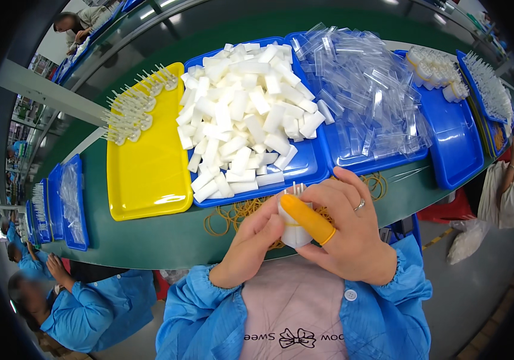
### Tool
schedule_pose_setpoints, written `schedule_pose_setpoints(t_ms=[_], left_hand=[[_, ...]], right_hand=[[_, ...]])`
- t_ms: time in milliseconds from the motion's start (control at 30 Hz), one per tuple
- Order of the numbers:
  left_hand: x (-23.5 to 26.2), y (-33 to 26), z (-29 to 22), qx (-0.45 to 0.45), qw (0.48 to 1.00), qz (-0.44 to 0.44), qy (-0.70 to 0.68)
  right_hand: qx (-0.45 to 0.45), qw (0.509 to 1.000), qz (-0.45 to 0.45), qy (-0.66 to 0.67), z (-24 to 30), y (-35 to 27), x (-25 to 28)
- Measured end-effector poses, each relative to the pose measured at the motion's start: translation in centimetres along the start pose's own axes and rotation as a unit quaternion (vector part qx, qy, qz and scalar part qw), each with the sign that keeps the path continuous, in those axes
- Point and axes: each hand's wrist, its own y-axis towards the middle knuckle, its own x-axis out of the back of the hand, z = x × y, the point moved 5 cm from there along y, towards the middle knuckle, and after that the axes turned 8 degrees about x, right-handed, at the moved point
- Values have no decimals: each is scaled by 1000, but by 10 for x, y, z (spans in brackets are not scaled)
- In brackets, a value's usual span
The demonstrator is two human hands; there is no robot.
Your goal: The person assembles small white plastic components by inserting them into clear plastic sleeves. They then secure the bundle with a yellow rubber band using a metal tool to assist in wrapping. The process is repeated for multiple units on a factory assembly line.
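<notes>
Close to my body, at the table's near edge, both hands grip a small bundle of white pieces point(295, 236) with thin pale prongs sticking up. A yellow rubber band seems to run round its middle. The fingers of my left hand point(246, 247) are closed on the bundle's left side. My right hand point(356, 231) wraps it from the right, its index finger in a yellow finger cot point(308, 218) lying across the front. That finger hides part of the bundle. Loose yellow rubber bands point(230, 217) lie on the green table point(167, 240) just beyond my hands.
Ahead, a yellow tray point(149, 189) holds several pronged white bundles point(132, 111). Beside it, blue trays carry heaped white blocks point(239, 111) and clear plastic sleeves point(368, 90). Another blue tray point(455, 141) at right has white bundles point(434, 72). A co-worker point(89, 300) sits at left.
</notes>
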Motion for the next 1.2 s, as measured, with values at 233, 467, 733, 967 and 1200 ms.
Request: schedule_pose_setpoints(t_ms=[233, 467, 733, 967, 1200], left_hand=[[-3, 0, -4, -59, 996, 19, 58], [-7, 6, 1, -54, 997, 16, 53], [-4, 4, 5, -35, 999, 27, 5], [-6, 9, 8, 7, 992, 116, -39], [0, 7, 6, -15, 998, 57, -18]], right_hand=[[-66, 996, -19, 63, -8, 4, 6], [-34, 998, -12, -46, -2, -2, 1], [-40, 999, -3, 9, -4, 2, 6], [-26, 999, -11, 24, -11, -1, 5], [-46, 998, -8, 52, -13, -1, 4]])
